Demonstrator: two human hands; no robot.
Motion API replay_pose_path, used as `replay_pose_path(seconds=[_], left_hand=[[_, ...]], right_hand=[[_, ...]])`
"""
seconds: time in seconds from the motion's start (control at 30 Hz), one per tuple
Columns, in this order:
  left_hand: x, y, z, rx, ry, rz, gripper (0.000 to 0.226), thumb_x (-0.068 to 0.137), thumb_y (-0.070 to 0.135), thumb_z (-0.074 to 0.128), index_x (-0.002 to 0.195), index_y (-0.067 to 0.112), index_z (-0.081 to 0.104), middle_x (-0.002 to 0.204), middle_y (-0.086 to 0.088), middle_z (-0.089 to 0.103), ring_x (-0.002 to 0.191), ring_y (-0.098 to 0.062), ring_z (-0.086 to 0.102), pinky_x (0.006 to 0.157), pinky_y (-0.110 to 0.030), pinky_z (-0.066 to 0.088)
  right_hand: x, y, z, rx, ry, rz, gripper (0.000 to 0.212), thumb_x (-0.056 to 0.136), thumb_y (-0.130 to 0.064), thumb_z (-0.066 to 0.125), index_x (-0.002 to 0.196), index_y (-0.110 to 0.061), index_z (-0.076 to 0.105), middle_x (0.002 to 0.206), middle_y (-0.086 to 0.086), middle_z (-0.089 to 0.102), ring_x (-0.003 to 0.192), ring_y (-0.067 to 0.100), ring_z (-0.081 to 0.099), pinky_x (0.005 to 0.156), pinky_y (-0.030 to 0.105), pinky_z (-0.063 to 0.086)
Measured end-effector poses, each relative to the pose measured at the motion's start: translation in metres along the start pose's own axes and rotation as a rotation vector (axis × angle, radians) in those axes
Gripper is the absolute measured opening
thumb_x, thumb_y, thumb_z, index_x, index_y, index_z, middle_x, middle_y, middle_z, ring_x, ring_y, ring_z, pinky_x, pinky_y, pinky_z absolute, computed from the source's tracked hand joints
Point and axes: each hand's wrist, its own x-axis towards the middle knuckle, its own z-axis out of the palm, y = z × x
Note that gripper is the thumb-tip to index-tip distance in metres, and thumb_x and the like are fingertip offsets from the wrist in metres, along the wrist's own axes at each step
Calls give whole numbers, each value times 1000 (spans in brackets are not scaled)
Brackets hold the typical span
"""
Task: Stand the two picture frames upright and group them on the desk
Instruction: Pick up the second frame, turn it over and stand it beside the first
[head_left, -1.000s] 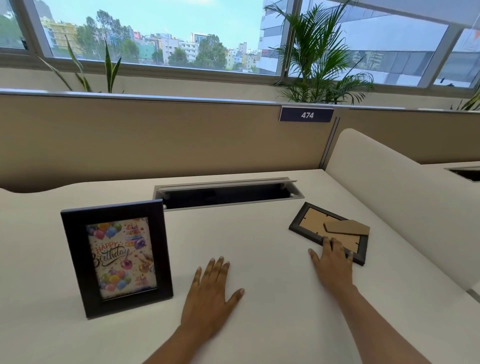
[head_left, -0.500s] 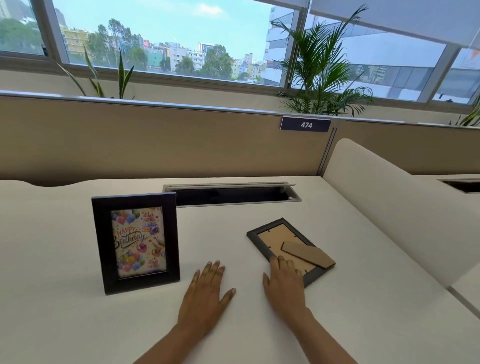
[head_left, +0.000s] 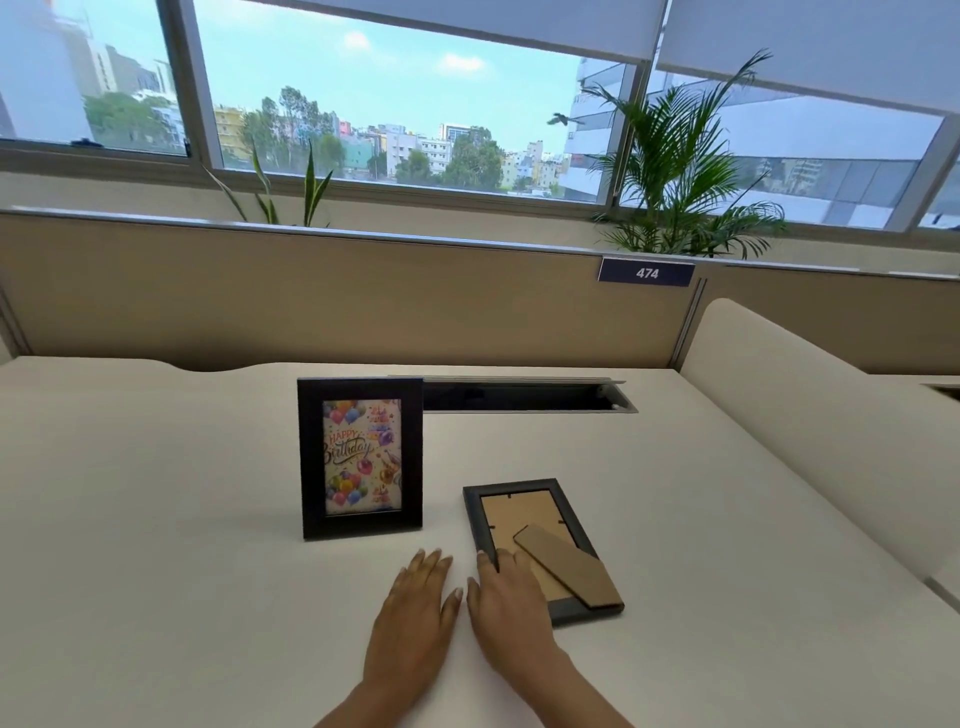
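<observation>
On the white table (head_left: 156, 519) one black picture frame (head_left: 361, 457) stands upright, its front turned toward the camera and showing a card with balloons and the words "Happy Birthday". It sits near the middle of the table, just in front of the left end of the open cable slot (head_left: 524, 397) set into the surface.

The second picture frame (head_left: 540, 545) lies face down to the right of the standing one and nearer the person, apart from it with bare table between them. Its brown backing board faces up, and its cardboard stand flap (head_left: 569, 566) rests flat across the backing, angled toward the near right corner.

The left hand (head_left: 415, 618) lies palm down on the table, fingers stretched and relaxed, grasping nothing; it sits in front of the gap between the two frames and touches neither. The right hand (head_left: 506, 608) is just beside it, also flattened, with its fingers (head_left: 488, 564) resting on the near left part of the face-down frame, over the dark border and the edge of the backing. It presses on the frame from above rather than closing around it.

Behind the table runs a tan partition (head_left: 260, 291) carrying a small plate marked 474 (head_left: 647, 273), with leafy plants (head_left: 685, 171) and a wide window beyond.
</observation>
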Motion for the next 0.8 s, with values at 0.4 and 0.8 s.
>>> replay_pose_path(seconds=[0.4,0.8], left_hand=[[-16,-7,-11,-91,-2,-69,49,97,41,26,144,28,19,156,8,17,144,-6,10,117,-25,11],[-15,20,-7,-151,-99,-109,65,95,46,30,146,18,2,158,-3,7,146,-17,1,118,-34,-2]], right_hand=[[-13,-18,-4,273,1,-86,40,93,-4,34,132,-6,41,138,11,44,127,22,37,105,29,30],[-18,30,-11,196,34,312,58,89,-48,43,139,-23,25,155,9,12,143,25,10,114,51,17]])
